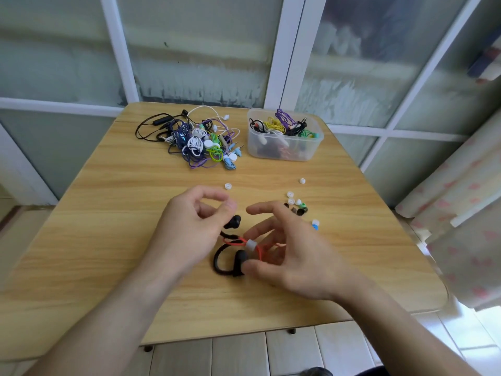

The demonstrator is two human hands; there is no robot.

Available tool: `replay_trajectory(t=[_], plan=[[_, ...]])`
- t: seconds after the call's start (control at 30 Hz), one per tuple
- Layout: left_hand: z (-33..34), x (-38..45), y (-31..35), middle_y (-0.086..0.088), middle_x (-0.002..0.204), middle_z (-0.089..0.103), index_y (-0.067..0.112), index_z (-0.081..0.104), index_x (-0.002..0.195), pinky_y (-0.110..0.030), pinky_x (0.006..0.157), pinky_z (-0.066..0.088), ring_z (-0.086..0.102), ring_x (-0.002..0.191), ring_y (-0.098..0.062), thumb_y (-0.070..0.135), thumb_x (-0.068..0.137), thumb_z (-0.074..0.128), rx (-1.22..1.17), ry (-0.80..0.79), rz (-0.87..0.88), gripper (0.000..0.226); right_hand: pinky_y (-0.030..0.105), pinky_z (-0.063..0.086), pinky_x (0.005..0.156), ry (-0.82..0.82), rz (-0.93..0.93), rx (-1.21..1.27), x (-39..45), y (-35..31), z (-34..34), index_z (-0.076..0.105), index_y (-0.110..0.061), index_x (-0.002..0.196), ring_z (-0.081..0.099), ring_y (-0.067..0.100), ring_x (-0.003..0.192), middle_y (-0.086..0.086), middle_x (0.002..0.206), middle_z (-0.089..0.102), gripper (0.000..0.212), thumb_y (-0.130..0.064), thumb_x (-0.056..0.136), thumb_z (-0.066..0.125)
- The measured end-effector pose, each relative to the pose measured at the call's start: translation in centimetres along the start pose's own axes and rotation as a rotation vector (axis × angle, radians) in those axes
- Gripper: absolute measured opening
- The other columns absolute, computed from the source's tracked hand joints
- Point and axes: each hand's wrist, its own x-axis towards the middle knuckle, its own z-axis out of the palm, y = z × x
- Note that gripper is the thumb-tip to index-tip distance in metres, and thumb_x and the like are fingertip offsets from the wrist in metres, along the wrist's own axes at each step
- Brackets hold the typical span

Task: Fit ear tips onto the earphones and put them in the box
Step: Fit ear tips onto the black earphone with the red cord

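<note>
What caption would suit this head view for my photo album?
Two hands, left hand and right hand, hold black ear-hook earphones with an orange cable over a wooden table, loose ear tips nearby.

Soft, even daylight comes through the frosted windows (pixel 195 50); shadows on the table (pixel 108 213) are weak, the right hand (pixel 292 256) is slightly blurred, edges bend

Table (pixel 108 213) filling frame centre. Earphone pile (pixel 195 139) lying upper centre; box (pixel 284 147) sitting just right of pile, holding more earphones. Loose ear tips (pixel 295 204) lying right of centre, below box. Ear-hook earphones (pixel 235 251) lying lower centre, between left hand (pixel 187 229) and right hand (pixel 287 253).
</note>
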Motion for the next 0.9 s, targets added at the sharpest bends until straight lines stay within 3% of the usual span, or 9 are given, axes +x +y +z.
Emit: replay_trajectory(t=[0.13,0.27,0.37,0.47,0.6,0.67,0.77,0.83,0.9], plan=[[-0.6,0.2,-0.3,0.006,0.069,0.065,0.025,0.07,0.076,-0.028,0.064,0.042,0.054,0.064,-0.011,0.043,0.088,0.062,0.261,-0.052,0.053,0.024,0.019,0.052,0.068,0.101,-0.044,-0.008,0.0,-0.1,0.8,0.061,-0.027,0.111,0.067,0.004,0.078,-0.01,0.087,0.071,0.035,-0.016,0.081,0.074],[-1.1,0.5,-0.7,0.004,0.092,0.062,0.035,0.066,0.08,-0.031,0.072,0.045,0.059,0.077,-0.011,0.068,0.079,0.054,0.352,-0.155,0.047,0.035,0.023,0.056,0.07,0.217,-0.058,0.055,0.1,-0.2,0.6,0.07,-0.023,0.095,0.067,0.004,0.078,-0.01,0.084,0.073,0.016,-0.012,0.083,0.071],[-1.3,0.3,-0.2,0.005,0.091,0.069,0.028,0.065,0.087,-0.034,0.081,0.052,0.065,0.082,-0.012,0.054,0.078,0.068,0.277,-0.155,0.019,0.028,0.026,0.056,0.071,0.294,-0.074,0.146,0.2,-0.3,0.5,0.069,-0.024,0.09,0.069,0.008,0.081,-0.01,0.085,0.072,0.017,-0.009,0.082,0.07],[-1.2,-0.1,0.8,-0.005,0.088,0.074,0.012,0.061,0.096,-0.04,0.078,0.055,0.069,0.073,-0.021,0.044,0.067,0.077,-0.017,-0.221,-0.079,0.046,0.035,0.059,0.07,0.345,-0.099,0.211,0.3,-0.2,0.4,0.068,-0.023,0.089,0.07,0.012,0.081,-0.009,0.085,0.072,0.017,-0.008,0.083,0.07],[-1.1,-0.3,1.2,-0.012,0.089,0.073,0.011,0.056,0.108,-0.046,0.08,0.056,0.068,0.072,-0.031,0.039,0.065,0.084,-0.211,-0.287,-0.142,0.058,0.024,0.052,0.058,0.401,-0.12,0.366,0.4,-0.2,0.3,0.067,-0.019,0.096,0.07,0.013,0.076,-0.003,0.088,0.073,0.018,-0.004,0.087,0.07],[-1.3,-0.4,1.2,-0.008,0.088,0.071,0.019,0.06,0.112,-0.042,0.074,0.055,0.066,0.072,-0.029,0.038,0.064,0.085,-0.217,-0.348,-0.105,0.058,0.02,0.052,0.058,0.407,-0.13,0.464,0.4,-0.3,0.3,0.066,-0.013,0.099,0.07,0.016,0.074,0.001,0.09,0.073,0.018,-0.001,0.086,0.07],[-1.3,-0.7,1.3,-0.008,0.09,0.068,0.019,0.067,0.109,-0.031,0.064,0.054,0.067,0.071,-0.023,0.029,0.063,0.082,-0.187,-0.451,-0.045,0.049,0.028,0.057,0.066,0.383,-0.114,0.629,0.5,-0.5,0.2,0.063,-0.005,0.106,0.072,0.021,0.077,0.01,0.093,0.073,0.024,0.004,0.085,0.069],[-1.0,-0.9,1.4,-0.008,0.088,0.07,0.014,0.067,0.105,-0.027,0.063,0.055,0.065,0.066,-0.02,0.02,0.059,0.09,-0.195,-0.452,-0.021,0.051,0.035,0.057,0.071,0.308,-0.095,0.838,0.4,-0.7,0.0,0.06,-0.002,0.113,0.072,0.028,0.084,0.016,0.096,0.071,0.037,0.008,0.079,0.072],[-0.7,-0.8,1.4,-0.007,0.079,0.068,0.004,0.064,0.103,-0.026,0.056,0.053,0.061,0.063,-0.019,0.015,0.055,0.086,-0.327,-0.393,-0.072,0.054,0.036,0.056,0.078,0.253,-0.117,1.001,0.4,-0.7,-0.3,0.056,-0.002,0.118,0.07,0.032,0.093,0.017,0.1,0.069,0.051,0.007,0.069,0.069]])
